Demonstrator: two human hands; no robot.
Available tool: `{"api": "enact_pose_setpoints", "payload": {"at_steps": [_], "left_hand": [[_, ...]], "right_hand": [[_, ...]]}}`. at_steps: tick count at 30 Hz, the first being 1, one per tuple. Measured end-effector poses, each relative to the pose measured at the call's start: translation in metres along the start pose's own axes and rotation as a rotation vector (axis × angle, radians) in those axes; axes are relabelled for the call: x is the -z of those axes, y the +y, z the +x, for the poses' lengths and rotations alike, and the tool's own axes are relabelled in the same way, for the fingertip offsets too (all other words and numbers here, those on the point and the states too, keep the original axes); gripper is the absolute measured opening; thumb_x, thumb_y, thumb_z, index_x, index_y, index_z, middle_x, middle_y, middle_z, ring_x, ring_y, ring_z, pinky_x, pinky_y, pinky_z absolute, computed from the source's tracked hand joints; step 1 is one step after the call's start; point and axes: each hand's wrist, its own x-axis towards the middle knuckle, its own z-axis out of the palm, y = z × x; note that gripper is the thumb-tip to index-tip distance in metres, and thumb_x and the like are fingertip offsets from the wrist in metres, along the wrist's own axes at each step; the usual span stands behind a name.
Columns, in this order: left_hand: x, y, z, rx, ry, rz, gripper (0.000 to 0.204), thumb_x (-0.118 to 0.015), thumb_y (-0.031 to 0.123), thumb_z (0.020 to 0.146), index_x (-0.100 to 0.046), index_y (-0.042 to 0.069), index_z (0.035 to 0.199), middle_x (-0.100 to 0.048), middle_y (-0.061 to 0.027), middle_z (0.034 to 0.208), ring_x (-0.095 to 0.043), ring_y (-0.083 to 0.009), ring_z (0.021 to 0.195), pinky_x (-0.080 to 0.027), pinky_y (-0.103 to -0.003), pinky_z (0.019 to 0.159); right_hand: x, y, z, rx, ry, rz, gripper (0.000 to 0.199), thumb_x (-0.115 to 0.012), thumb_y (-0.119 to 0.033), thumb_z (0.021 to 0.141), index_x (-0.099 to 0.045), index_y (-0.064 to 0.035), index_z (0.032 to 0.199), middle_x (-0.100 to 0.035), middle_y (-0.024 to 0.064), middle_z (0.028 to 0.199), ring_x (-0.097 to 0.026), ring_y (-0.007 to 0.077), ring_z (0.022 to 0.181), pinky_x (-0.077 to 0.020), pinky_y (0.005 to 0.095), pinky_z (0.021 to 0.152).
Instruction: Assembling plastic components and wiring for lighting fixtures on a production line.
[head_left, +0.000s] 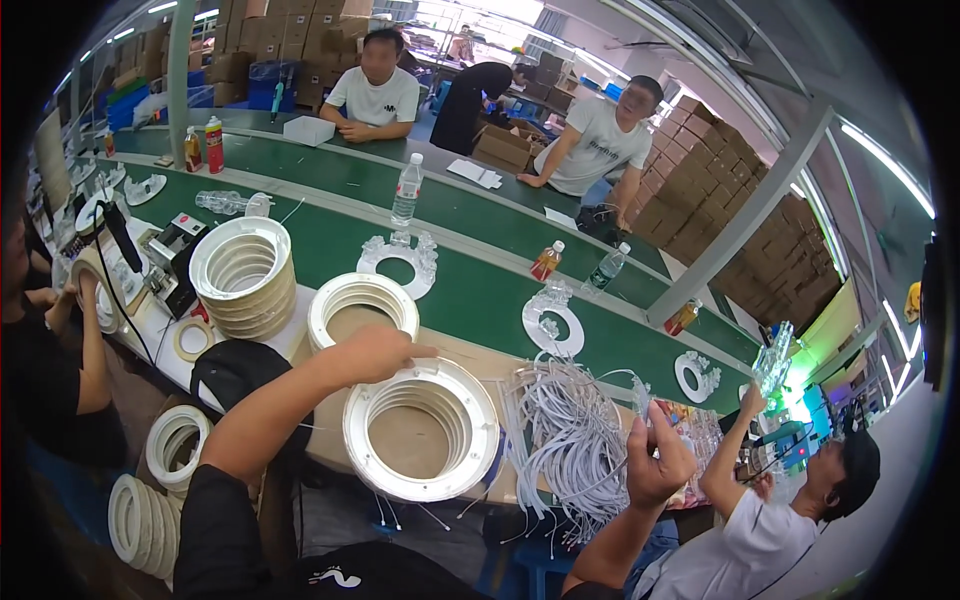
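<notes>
My left hand (378, 354) is at the far rim of a stack of white plastic rings (470, 470), index finger stretched out and the other fingers partly curled and hidden. Nothing shows in it. Behind it sits a second stack of white rings (330, 318). My right hand (660, 462) is raised, with thumb and fingertips pinched on a small clear plastic piece (641, 394). A thin white cable seems to run off from it to the left. Between my hands, a heap of white cables (565, 440) lies on the table, its ends hanging over the near edge.
A taller ring stack (243, 275) stands left, near a black machine (178, 262). White discs with clear parts (398, 266) lie along the green table (470, 318), near a water bottle (407, 190). Co-workers sit on both sides and opposite. More rings (145, 525) stand lower left.
</notes>
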Motion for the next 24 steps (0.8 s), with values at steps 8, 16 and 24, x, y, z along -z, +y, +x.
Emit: {"api": "enact_pose_setpoints", "payload": {"at_steps": [8, 16, 24], "left_hand": [[0.02, 0.042, -0.019, -0.258, 0.067, -0.54, 0.069, -0.069, 0.04, 0.091, -0.046, 0.001, 0.143, -0.057, -0.0217, 0.126, -0.058, -0.0352, 0.116, -0.05, -0.044, 0.092], [-0.001, 0.107, -0.022, -0.104, -0.013, -1.02, 0.075, -0.069, 0.036, 0.094, -0.031, 0.002, 0.15, -0.049, -0.0162, 0.136, -0.061, -0.0227, 0.111, -0.051, -0.033, 0.092], [0.003, 0.085, -0.05, 0.037, 0.135, -1.104, 0.042, -0.063, 0.016, 0.098, -0.046, 0.0, 0.133, -0.063, -0.0068, 0.096, -0.068, -0.0134, 0.075, -0.055, -0.026, 0.063]], "right_hand": [[0.004, -0.006, 0.013, 0.056, 0.02, -0.047, 0.03, -0.074, 0.002, 0.079, -0.072, 0.0036, 0.109, -0.063, 0.0072, 0.062, -0.054, 0.012, 0.049, -0.0445, 0.0257, 0.052], [-0.012, -0.041, 0.045, 0.165, 0.018, 0.034, 0.029, -0.075, 0.001, 0.079, -0.073, 0.0031, 0.108, -0.063, 0.0065, 0.061, -0.053, 0.0111, 0.049, -0.0436, 0.0239, 0.051], [-0.017, -0.048, 0.049, 0.072, 0.009, 0.051, 0.025, -0.076, -0.001, 0.081, -0.073, 0.0027, 0.106, -0.062, 0.006, 0.06, -0.052, 0.0089, 0.049, -0.0433, 0.0233, 0.05]]}}
